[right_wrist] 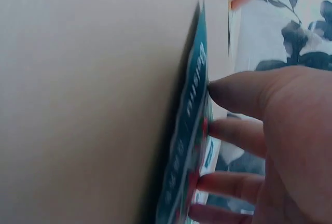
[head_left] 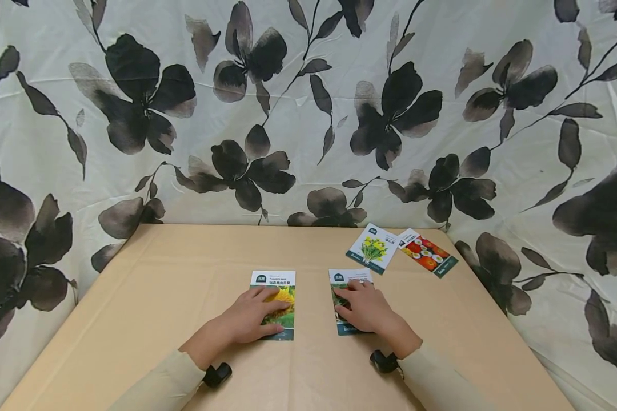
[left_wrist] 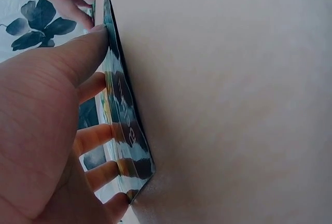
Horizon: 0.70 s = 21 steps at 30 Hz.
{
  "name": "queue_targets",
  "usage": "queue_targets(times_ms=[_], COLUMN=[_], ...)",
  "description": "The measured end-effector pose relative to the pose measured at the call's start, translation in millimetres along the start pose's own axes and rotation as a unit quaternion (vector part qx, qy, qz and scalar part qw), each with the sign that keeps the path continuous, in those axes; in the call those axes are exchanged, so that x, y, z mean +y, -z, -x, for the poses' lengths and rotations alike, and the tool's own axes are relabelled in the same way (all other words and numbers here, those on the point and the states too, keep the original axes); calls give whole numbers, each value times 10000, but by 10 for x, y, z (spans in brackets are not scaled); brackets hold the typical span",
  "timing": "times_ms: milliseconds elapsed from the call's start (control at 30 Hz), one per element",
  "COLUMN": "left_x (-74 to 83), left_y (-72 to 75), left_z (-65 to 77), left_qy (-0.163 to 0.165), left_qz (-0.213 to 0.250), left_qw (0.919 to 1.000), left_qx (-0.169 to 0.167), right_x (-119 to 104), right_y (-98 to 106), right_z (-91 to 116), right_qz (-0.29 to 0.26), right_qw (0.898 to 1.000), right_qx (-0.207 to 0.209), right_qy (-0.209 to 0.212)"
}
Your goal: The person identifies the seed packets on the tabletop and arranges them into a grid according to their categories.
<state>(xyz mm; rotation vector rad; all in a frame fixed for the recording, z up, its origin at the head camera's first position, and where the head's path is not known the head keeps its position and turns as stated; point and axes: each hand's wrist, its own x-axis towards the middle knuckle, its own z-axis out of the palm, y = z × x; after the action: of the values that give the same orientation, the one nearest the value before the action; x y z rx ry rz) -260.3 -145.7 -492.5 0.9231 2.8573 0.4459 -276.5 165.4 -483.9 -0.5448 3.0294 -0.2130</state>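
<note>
A seed packet with a yellow flower picture [head_left: 289,295] lies on the table, and my left hand [head_left: 248,317] rests on it with fingers spread. In the left wrist view the thumb and fingertips touch the face of this packet [left_wrist: 122,110]. To the right lies a second seed packet [head_left: 347,327], with my right hand [head_left: 366,308] laid over most of its picture. Up close in the right wrist view, the fingertips press on that packet [right_wrist: 188,115], which shows a teal band and some red. Both packets stand upright to me, side by side and apart.
At the table's [head_left: 195,257] far right lie two more packets: one with yellow blossoms [head_left: 373,249] and one with red and white flowers [head_left: 428,253], touching or slightly overlapping. A floral cloth [head_left: 308,125] hangs behind the far edge.
</note>
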Motion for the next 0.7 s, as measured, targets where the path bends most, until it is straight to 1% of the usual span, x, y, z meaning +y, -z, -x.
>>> queue_targets(times_ms=[200,300,467,700], left_x=[11,10,5,10], left_y=[15,10,0,9], left_z=[-7,-3,-7,-8], left_qy=[-31,-39,-27,-35], left_qz=[15,-1,-12,-32], left_qw=[10000,10000,10000,10000], left_qx=[8,17,6,23], right_x=[-144,-177,-187,-182], right_y=[-56,-70,-54,-25], right_z=[-41,-55,-59,-58], right_qz=[-46,-26,29,-72], right_qw=[9998,9997,9998,9995], right_qx=[25,44,0,-147], right_qy=[-212,-222,-221,-265])
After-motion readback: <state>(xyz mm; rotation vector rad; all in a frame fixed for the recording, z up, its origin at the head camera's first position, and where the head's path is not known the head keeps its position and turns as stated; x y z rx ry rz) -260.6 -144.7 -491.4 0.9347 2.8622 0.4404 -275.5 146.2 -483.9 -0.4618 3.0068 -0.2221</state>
